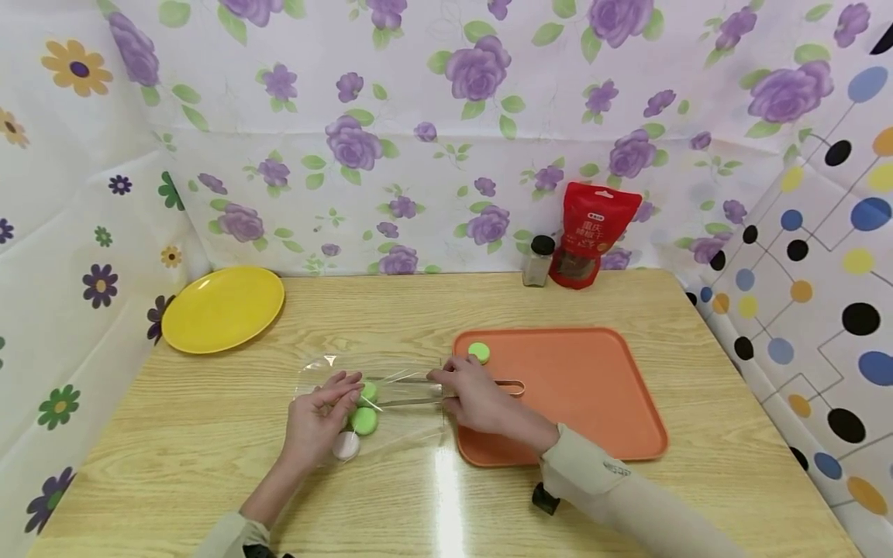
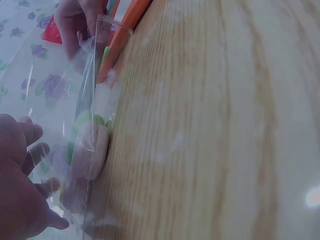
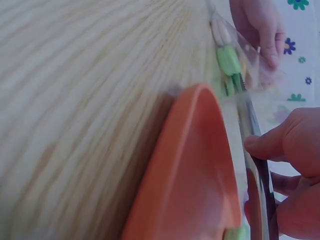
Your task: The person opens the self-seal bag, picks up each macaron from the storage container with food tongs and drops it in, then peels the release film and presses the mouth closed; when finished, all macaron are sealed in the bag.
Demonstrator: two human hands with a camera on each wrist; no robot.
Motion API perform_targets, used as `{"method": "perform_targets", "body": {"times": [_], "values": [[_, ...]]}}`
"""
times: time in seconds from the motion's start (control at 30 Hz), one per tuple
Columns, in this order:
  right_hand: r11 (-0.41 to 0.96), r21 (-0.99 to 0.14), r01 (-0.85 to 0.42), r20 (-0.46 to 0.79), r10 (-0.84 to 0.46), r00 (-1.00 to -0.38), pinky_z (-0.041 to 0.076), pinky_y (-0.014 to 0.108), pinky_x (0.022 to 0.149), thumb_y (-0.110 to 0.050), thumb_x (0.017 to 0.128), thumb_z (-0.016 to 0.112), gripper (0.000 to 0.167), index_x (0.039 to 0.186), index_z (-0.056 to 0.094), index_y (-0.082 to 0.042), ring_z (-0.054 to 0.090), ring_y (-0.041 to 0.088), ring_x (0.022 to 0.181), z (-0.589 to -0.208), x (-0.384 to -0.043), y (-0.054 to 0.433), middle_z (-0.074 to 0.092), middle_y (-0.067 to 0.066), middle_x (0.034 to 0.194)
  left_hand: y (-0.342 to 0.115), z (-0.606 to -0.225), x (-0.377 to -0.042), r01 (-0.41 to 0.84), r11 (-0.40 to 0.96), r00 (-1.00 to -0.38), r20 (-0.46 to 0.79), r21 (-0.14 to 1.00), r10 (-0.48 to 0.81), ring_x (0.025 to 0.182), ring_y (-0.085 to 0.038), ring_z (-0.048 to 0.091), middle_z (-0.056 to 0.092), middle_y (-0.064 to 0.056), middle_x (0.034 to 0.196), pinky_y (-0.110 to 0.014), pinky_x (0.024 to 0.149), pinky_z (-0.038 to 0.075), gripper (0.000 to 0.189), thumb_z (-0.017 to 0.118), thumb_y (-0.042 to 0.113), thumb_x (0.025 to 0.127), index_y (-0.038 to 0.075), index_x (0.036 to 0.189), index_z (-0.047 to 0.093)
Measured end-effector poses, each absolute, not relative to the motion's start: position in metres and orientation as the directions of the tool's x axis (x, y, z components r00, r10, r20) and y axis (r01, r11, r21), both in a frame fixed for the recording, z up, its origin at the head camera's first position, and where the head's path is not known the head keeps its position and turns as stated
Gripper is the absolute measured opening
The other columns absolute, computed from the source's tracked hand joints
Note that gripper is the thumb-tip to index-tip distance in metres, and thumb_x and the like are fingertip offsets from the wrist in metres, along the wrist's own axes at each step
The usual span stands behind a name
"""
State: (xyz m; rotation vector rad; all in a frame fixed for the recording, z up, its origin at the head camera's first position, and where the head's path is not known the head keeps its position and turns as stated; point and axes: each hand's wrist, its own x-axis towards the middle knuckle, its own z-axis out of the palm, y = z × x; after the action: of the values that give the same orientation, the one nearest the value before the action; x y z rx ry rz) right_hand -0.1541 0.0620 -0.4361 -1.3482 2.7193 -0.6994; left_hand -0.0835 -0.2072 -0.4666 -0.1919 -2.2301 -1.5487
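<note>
My right hand (image 1: 477, 394) holds metal tongs (image 3: 259, 175) between thumb and fingers, their looped end over the tray. The tongs' arms reach left into a clear plastic bag (image 1: 412, 426) lying on the table. At their tips is a green macaron (image 1: 367, 391); another green macaron (image 1: 364, 421) and a pale pink macaron (image 1: 346, 446) lie beside it in the bag. My left hand (image 1: 317, 422) pinches the bag's upper film close to the macarons, and its other fingers (image 2: 37, 187) hang loosely curled. One more green macaron (image 1: 479, 353) sits in the orange tray (image 1: 579, 387).
At the back left, a yellow plate (image 1: 226, 310) lies near the flowered cloth wall. A black-capped spice jar (image 1: 538, 262) and a red pouch (image 1: 593, 232) stand along the back right edge. Patterned cloth (image 1: 418, 155) encloses the wooden table (image 1: 209, 434) at the back and sides.
</note>
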Motion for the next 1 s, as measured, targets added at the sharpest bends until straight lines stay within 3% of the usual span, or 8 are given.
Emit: {"method": "perform_targets", "body": {"times": [0.07, 0.23, 0.47, 0.77, 1.0], "values": [[0.522, -0.406, -0.750, 0.174, -0.761, -0.624, 0.037, 0.036, 0.071, -0.002, 0.091, 0.072, 0.039, 0.129, 0.065, -0.005, 0.046, 0.028, 0.089, -0.434, -0.154, 0.070, 0.057, 0.012, 0.108, -0.208, -0.467, -0.083, 0.342, 0.375, -0.902, 0.413, 0.862, -0.126, 0.120, -0.046, 0.057, 0.071, -0.022, 0.108, -0.064, 0.110, 0.028, 0.012, 0.074, -0.007, 0.086, -0.005, 0.097, 0.077], [0.506, -0.418, -0.754, 0.198, -0.760, -0.619, 0.041, 0.037, 0.073, -0.001, 0.090, 0.072, 0.039, 0.129, 0.066, -0.005, 0.048, 0.027, 0.091, -0.429, -0.151, 0.093, 0.058, 0.010, 0.107, -0.209, -0.468, -0.083, 0.345, 0.379, -0.902, 0.415, 0.859, -0.121, 0.119, -0.046, 0.057, 0.071, -0.022, 0.107, -0.043, 0.107, 0.040, 0.012, 0.074, -0.009, 0.085, -0.006, 0.097, 0.076], [0.545, -0.470, -0.694, 0.203, -0.699, -0.686, 0.045, 0.038, 0.074, 0.003, 0.089, 0.073, 0.043, 0.130, 0.066, -0.008, 0.049, 0.026, 0.094, -0.423, -0.147, 0.143, 0.057, 0.008, 0.108, -0.208, -0.466, -0.082, 0.306, 0.393, -0.915, 0.382, 0.867, -0.132, 0.121, -0.046, 0.056, 0.071, -0.022, 0.109, -0.072, 0.108, 0.020, 0.013, 0.074, -0.007, 0.086, -0.005, 0.098, 0.076], [0.640, -0.484, -0.596, 0.214, -0.574, -0.790, 0.048, 0.040, 0.071, 0.008, 0.087, 0.072, 0.043, 0.129, 0.065, -0.002, 0.053, 0.030, 0.095, -0.429, -0.155, 0.214, 0.056, 0.013, 0.110, -0.208, -0.466, -0.082, 0.317, 0.382, -0.912, 0.389, 0.868, -0.128, 0.121, -0.047, 0.056, 0.071, -0.022, 0.109, -0.069, 0.110, 0.023, 0.013, 0.074, -0.008, 0.086, -0.006, 0.099, 0.076], [0.657, -0.460, -0.597, 0.251, -0.548, -0.798, 0.045, 0.037, 0.065, 0.013, 0.082, 0.073, 0.045, 0.125, 0.065, 0.004, 0.054, 0.034, 0.091, -0.438, -0.162, 0.250, 0.056, 0.016, 0.105, -0.208, -0.466, -0.082, 0.310, 0.397, -0.913, 0.387, 0.864, -0.128, 0.121, -0.046, 0.056, 0.071, -0.021, 0.109, -0.073, 0.107, 0.020, 0.013, 0.074, -0.007, 0.086, -0.005, 0.099, 0.076]]}}
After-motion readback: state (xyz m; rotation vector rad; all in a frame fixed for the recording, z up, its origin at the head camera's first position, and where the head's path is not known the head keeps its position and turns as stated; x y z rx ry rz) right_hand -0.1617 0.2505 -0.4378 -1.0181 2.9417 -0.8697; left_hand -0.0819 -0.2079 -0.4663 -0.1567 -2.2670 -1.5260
